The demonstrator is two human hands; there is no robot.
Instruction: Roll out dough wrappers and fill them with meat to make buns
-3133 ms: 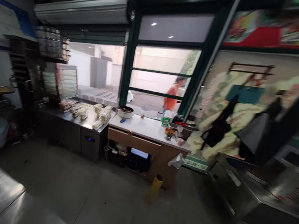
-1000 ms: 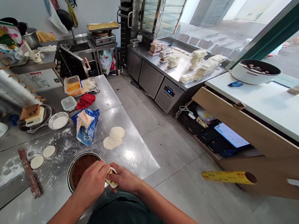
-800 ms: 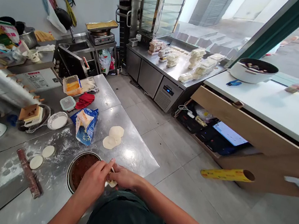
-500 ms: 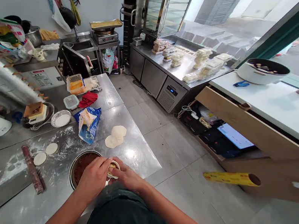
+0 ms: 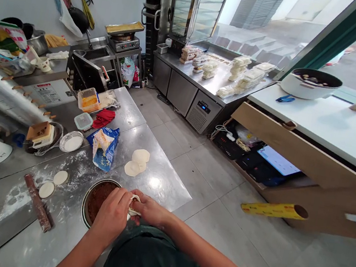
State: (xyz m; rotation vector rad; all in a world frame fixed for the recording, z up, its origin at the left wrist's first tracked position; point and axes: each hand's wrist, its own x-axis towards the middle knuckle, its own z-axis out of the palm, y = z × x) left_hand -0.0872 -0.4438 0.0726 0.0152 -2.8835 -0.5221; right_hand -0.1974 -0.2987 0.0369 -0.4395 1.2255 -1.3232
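Close to my apron, my left hand point(image 5: 112, 214) and my right hand point(image 5: 151, 211) meet around a filled dough wrapper point(image 5: 133, 211). Both sets of fingers are closed on its pale rim, and a little brownish filling shows in the opening. Much of the wrapper is hidden behind the fingers. A round metal bowl of reddish-brown filling point(image 5: 94, 199) stands on the steel table beside my left hand, which partly covers it. Beyond the hands lie several flat dough rounds point(image 5: 140, 156), overlapping. Two smaller dough discs point(image 5: 46, 190) rest at the left.
A brown rolling pin point(image 5: 37, 203) lies on the floured steel table point(image 5: 158, 171). Farther back are an opened blue bag point(image 5: 106, 153), a bowl of white powder point(image 5: 71, 141) and a red cloth point(image 5: 103, 118). A yellow tube point(image 5: 274, 209) juts out at the right.
The wrapper's opening has become narrower and its rim is more gathered between my fingers. My hands have stayed in nearly the same place; the whole view has shifted slightly.
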